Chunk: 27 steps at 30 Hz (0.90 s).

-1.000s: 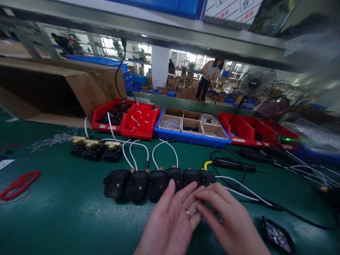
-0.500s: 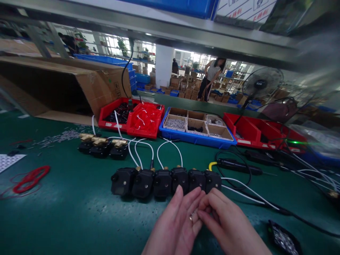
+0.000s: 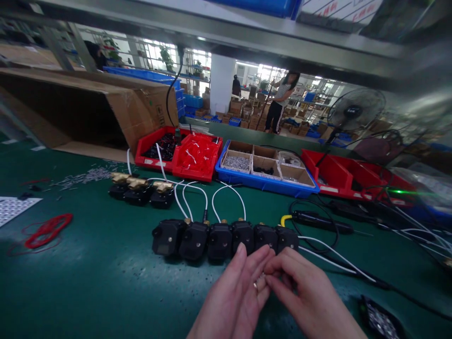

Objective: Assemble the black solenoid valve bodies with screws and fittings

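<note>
My left hand [image 3: 235, 296] is palm up and slightly cupped, fingers stretched out, with a ring on one finger. Small bright bits, too small to name, show in the palm. Over that palm, my right hand [image 3: 300, 287] has thumb and fingertips pinched together; whatever lies between them is hidden. Just beyond the hands stands a row of several black valve actuators [image 3: 194, 241] with brass fittings, some trailing white cables [image 3: 243, 200]. The right end of the row is partly covered by my fingers.
Brass-topped units [image 3: 134, 189] stand left, near a cardboard box [image 3: 148, 108]. Behind are red bins [image 3: 197, 155], a blue divided tray [image 3: 261, 183] and more red bins [image 3: 328, 174]. An electric screwdriver [image 3: 318, 220] lies right; a black tray [image 3: 381, 320] of small metal parts is lower right.
The view has shifted slightly, so the bench things appear a little further right. Both hands keep nearly the same pose, the right fingertips still pinched over the left palm.
</note>
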Each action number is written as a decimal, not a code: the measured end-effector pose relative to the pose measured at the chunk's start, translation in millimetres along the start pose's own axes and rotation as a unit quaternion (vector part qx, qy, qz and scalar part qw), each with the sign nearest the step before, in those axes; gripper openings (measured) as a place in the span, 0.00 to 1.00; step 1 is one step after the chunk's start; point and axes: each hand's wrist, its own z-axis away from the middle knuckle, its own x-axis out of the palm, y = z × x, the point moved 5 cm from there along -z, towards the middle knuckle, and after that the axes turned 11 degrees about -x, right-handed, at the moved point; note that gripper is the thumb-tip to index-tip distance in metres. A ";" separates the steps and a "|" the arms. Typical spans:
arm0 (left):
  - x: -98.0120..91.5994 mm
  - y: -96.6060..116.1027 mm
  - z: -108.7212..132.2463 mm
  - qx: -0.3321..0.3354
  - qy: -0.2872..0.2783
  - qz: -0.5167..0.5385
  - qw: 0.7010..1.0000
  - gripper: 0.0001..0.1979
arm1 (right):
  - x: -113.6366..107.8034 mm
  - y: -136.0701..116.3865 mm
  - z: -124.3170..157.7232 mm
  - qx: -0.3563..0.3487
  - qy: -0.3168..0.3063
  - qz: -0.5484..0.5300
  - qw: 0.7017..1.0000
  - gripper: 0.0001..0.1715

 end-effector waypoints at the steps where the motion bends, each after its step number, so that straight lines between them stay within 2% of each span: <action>1: 0.6 0.2 -0.3 0.002 0.005 0.000 1.000 0.34 | 0.7 0.9 0.1 0.005 0.003 -0.004 1.000 0.10; 4: 1.7 0.0 0.2 0.007 0.007 -0.004 1.000 0.34 | 2.0 1.7 -0.2 0.016 0.013 -0.013 1.000 0.08; 11: -0.1 -2.1 4.7 0.014 -0.034 -0.017 0.999 0.33 | 5.7 -2.6 -0.8 0.002 0.036 -0.004 0.999 0.10; 15: -3.4 -1.4 4.8 0.016 -0.007 -0.016 1.000 0.32 | 7.1 -1.7 3.4 -0.013 0.044 0.022 0.999 0.08; 19: -6.9 -4.0 5.4 0.009 0.023 -0.025 0.999 0.31 | 6.2 -3.3 4.9 -0.035 0.029 0.007 0.999 0.10; 27: -5.2 -7.3 5.5 0.016 -0.017 -0.043 0.999 0.36 | 7.5 -3.3 4.3 -0.018 -0.012 0.003 1.000 0.09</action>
